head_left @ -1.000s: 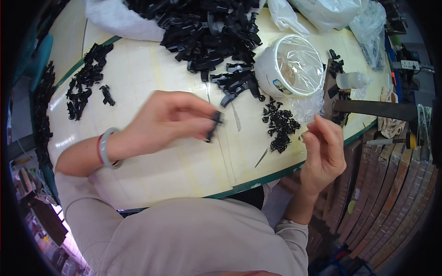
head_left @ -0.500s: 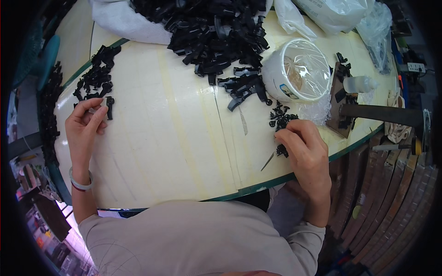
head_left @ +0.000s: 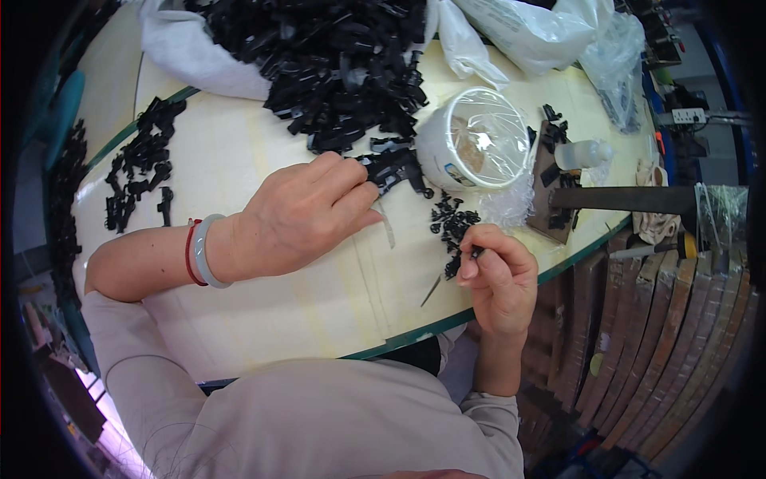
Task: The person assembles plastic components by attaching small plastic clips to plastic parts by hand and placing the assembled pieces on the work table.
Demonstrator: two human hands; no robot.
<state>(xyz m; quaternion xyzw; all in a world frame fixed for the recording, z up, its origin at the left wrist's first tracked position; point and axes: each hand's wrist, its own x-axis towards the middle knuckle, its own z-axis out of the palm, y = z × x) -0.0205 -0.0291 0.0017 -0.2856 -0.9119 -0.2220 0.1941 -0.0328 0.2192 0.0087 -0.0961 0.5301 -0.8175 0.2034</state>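
"Is the left hand (head_left: pixel 299 215) moving?"
"Yes, it's going from the left pile (head_left: pixel 150 134) to the black parts (head_left: pixel 395 169). I can't tell its grip."
"Right hand (head_left: pixel 503 279)?"
"Pinching a tiny piece (head_left: pixel 477 251) by the small pile (head_left: pixel 453 223), so one is getting picked."

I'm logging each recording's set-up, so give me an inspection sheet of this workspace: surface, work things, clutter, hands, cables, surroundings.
Surface: cream table with a green edge.
Work things: heap of black parts at the back, a group at left, small bits at right.
Clutter: film-covered tub, bottle, plastic bags.
Hands: left hand at the parts below the heap, its grip hidden; right hand has a dark piece between its fingers.
Cables: on the table, nothing seen.
Surroundings: brown slabs and a socket strip, both at right.
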